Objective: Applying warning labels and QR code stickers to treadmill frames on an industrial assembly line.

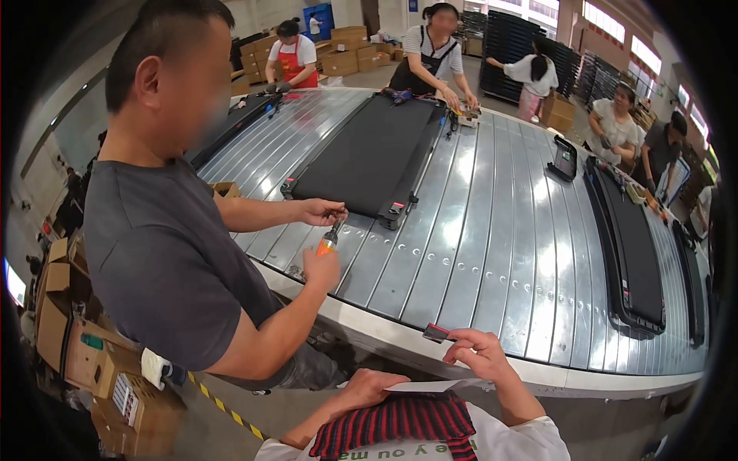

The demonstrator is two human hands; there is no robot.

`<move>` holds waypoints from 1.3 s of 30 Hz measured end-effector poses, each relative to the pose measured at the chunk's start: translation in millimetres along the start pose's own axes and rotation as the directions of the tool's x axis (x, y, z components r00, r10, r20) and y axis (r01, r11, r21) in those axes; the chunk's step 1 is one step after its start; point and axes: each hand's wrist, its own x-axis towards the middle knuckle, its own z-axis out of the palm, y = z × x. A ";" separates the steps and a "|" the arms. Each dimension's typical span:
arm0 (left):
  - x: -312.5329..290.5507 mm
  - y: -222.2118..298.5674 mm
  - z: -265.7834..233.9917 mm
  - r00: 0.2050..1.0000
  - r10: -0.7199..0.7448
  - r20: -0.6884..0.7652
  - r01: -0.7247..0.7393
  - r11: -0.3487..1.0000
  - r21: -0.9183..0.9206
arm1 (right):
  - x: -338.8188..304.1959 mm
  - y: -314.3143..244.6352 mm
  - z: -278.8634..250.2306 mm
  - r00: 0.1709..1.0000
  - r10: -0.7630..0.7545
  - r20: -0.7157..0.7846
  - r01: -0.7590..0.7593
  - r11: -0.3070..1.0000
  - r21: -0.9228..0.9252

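Close to my body, my left hand point(370, 389) is closed on the edge of a white sheet point(430, 386). My right hand point(478, 355) pinches a small dark label with a red edge point(435, 332), held out over the near rim of the conveyor point(492, 292). The right wrist passes by the far end of the sheet. Beyond my hands, a black treadmill deck point(369, 154) lies across the metal slats. To my left a co-worker holds an orange power screwdriver point(329, 240), fingers of the other hand at its tip.
More black treadmill decks point(626, 253) lie at the right, with a black plastic part point(563, 158) near them. Several co-workers stand around the conveyor. Cardboard boxes point(127, 376) are stacked at the lower left, beside yellow-black floor tape point(227, 407).
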 end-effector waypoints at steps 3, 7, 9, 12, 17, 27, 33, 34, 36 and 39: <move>7.1 0.0 4.2 0.997 0.071 0.022 -0.071 0.997 0.025 | -1.4 -3.6 -5.7 1.000 -0.031 0.004 0.031 0.999 -0.032; 25.3 2.6 17.0 0.994 0.103 0.045 -0.105 0.994 0.037 | -2.5 -0.6 -28.6 0.995 -0.103 0.000 0.102 0.992 -0.068; 41.5 1.7 27.9 0.993 0.088 0.081 -0.094 0.993 0.065 | -7.0 -0.3 -48.0 0.995 -0.094 -0.019 0.092 0.993 -0.070; 70.7 13.2 46.5 0.990 0.113 0.090 -0.120 0.989 0.081 | -16.9 5.1 -82.8 0.994 -0.084 -0.072 0.080 0.995 -0.066; 120.1 24.3 82.5 0.980 0.106 0.170 -0.126 0.985 0.115 | -37.3 17.6 -143.6 0.989 -0.024 -0.144 0.018 0.999 -0.040; 184.9 44.2 134.1 0.967 0.137 0.214 -0.173 0.972 0.161 | -60.6 41.7 -231.2 0.976 0.043 -0.211 -0.015 0.991 0.134; 187.9 46.8 122.3 0.968 0.078 0.239 -0.125 0.974 0.191 | -49.8 42.0 -223.8 0.974 0.052 -0.221 -0.004 0.976 0.216; 188.9 44.0 120.2 0.965 0.086 0.248 -0.137 0.971 0.196 | -46.2 40.4 -220.4 0.974 0.043 -0.223 0.004 0.978 0.208; 190.2 41.5 115.3 0.963 0.093 0.253 -0.145 0.970 0.195 | -42.6 38.8 -215.8 0.974 0.047 -0.220 -0.004 0.982 0.188; 192.4 39.4 106.0 0.960 0.098 0.263 -0.149 0.972 0.182 | -34.6 30.8 -216.6 0.974 0.032 -0.223 0.001 0.989 0.145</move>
